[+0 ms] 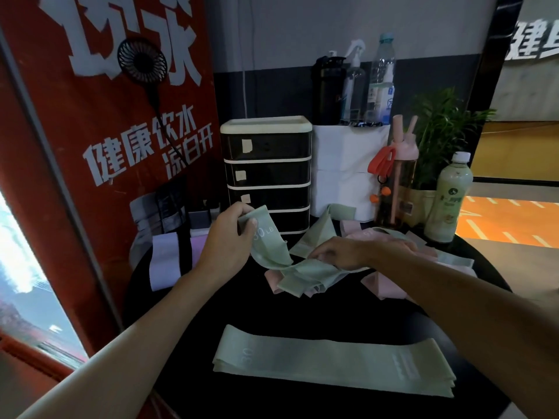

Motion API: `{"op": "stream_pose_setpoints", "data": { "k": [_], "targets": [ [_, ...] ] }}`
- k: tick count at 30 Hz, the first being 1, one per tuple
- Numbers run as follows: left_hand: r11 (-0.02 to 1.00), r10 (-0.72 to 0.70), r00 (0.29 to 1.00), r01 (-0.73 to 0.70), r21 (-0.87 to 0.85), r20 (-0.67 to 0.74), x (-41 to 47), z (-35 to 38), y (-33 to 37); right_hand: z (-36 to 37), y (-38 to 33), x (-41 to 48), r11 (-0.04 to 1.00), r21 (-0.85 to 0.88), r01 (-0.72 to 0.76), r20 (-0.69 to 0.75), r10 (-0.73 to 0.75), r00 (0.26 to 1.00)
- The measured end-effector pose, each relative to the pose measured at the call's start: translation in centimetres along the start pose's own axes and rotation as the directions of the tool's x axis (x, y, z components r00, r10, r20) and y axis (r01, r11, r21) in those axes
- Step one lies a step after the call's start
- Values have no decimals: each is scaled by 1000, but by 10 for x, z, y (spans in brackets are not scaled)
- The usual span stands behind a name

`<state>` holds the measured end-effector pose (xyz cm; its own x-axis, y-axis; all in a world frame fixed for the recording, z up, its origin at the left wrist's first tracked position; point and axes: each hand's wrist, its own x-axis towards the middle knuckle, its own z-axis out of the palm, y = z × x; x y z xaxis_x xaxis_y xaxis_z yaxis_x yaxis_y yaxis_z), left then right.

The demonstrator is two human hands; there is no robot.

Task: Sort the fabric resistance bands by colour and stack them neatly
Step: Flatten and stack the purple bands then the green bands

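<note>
Fabric resistance bands (pixel 302 278) lie part-sorted on the black round table (pixel 242 303): a flat green stack (pixel 332 364) sits at the near edge, lilac bands (pixel 165 261) lie at the far left, and a mixed heap (pixel 402 240) of green with pink bands (pixel 378 285) fills the middle. You are in the picking step, drawing one green band (pixel 266 237) out of that heap. Your left hand (pixel 227 237) grasps its upper end, fingers curled round the fabric and lifted clear of the table. Your right hand (pixel 344 252) bends its fingers down onto the lower end where it meets the heap and seems to pinch it there. The band hangs twisted between your hands and touches the pieces beneath it. The next move likely calls for freeing it without dragging the pink ones along, then pulling it straight and flat. After that, lay it square on the green stack with the edges lined up. Much of the heap is not yet sorted.
</note>
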<state>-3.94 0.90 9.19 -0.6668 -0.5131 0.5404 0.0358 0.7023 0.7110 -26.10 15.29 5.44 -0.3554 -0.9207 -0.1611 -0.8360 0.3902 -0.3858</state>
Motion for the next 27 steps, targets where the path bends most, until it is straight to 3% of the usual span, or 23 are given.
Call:
{"op": "stream_pose_setpoints", "data": {
  "k": [3,9,13,18,20,22,24,27],
  "targets": [
    [1000,16,1000,-16,19,-17,-1,-1,0,0,1,0,1000,-9,-3,-13,3,1000],
    [999,24,1000,-25,34,18,-8,0,2,8,-6,-1,996,-82,-38,184,53,982],
    [998,13,1000,-15,53,27,-11,-1,0,3,-6,1,998,24,-63,184,58,981],
    [998,-3,1000,3,67,-8,-9,-6,-4,2,2,-2,984,174,27,-97,-10,995],
    [996,13,999,-9,90,-41,-7,-9,-4,-3,3,-7,997,64,37,-274,-18,961],
    [995,30,998,-24,94,-59,-5,-13,-2,-8,8,-8,1000,7,-11,-469,12,883],
    [996,48,995,-41,84,-84,-4,-16,1,-16,10,-13,993,94,-77,-591,118,798],
    [996,60,991,-52,71,-119,-3,-19,4,-22,11,-27,947,-9,-322,-530,268,804]
  ]
}}
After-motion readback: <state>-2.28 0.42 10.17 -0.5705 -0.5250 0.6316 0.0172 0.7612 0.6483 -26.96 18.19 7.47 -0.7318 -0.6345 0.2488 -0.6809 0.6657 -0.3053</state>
